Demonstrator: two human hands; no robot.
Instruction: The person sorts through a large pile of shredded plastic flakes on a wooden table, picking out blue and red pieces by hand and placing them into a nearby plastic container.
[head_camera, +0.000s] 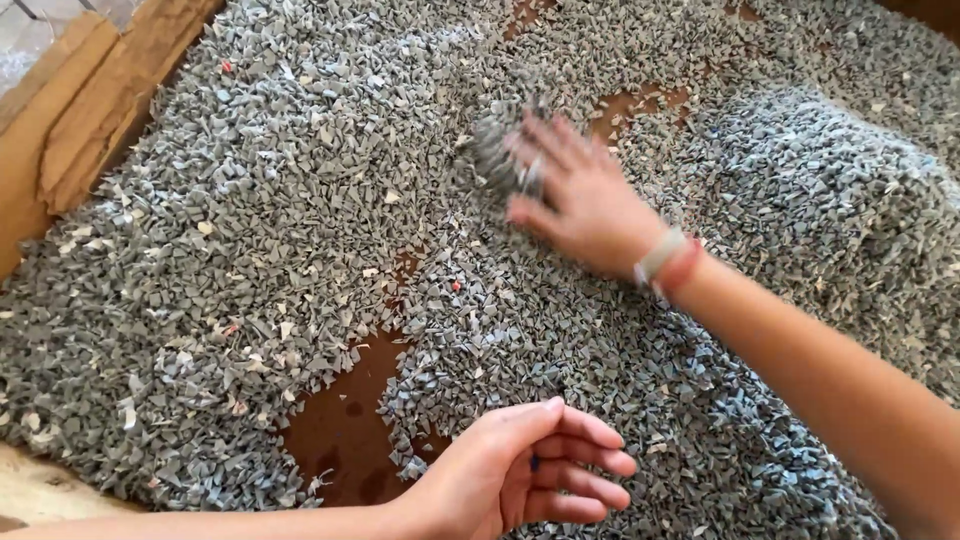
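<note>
Countless jagged grey plastic chips (250, 200), right hand (585, 200) sweeping

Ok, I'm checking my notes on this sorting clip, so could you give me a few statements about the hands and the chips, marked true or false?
1. The right hand sweeps over the grey plastic chips. True.
2. The left hand is clenched in a fist. False: its fingers are loosely curled, palm open.
3. Bare brown surface shows through gaps. True.
4. The right wrist is bare. False: it wears bands.
</note>
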